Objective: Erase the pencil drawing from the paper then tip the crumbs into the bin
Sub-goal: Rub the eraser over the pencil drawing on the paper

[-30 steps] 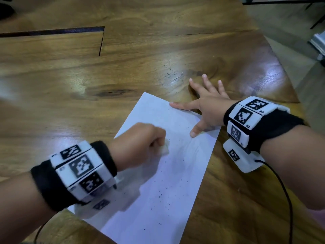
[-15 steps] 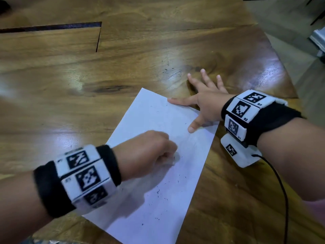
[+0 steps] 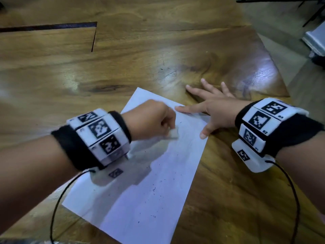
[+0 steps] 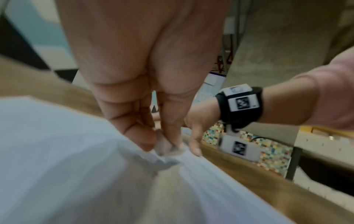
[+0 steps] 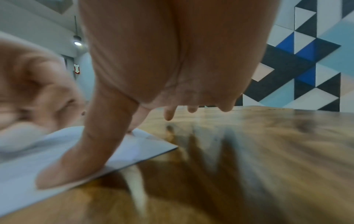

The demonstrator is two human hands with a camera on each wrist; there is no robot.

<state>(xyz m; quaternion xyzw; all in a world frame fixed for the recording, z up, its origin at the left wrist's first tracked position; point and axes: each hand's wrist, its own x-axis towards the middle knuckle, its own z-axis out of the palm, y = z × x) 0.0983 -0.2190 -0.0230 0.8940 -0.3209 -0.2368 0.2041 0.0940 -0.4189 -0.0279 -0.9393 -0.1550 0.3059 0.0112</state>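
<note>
A white sheet of paper [image 3: 149,191] lies at an angle on the wooden table [image 3: 123,59], with dark eraser crumbs [image 3: 154,189] scattered over its lower half. My left hand [image 3: 154,118] is curled around a small white eraser [image 3: 173,133] and presses it onto the upper part of the sheet; the left wrist view shows the eraser [image 4: 163,146] pinched between thumb and fingers against the paper [image 4: 76,166]. My right hand [image 3: 211,110] lies flat with spread fingers at the sheet's top right corner, thumb [image 5: 76,159] and forefinger on the paper [image 5: 124,151]. No bin is in view.
The table's right edge [image 3: 274,71] slants close behind my right hand, with floor beyond it. A dark slot [image 3: 52,26] runs across the tabletop at the far left. Black cables hang from both wrist units. A few crumbs [image 3: 167,71] lie on the bare wood.
My left hand with the eraser slid down the sheet, then back up toward the top corner. The right hand has stayed flat on the same corner.
</note>
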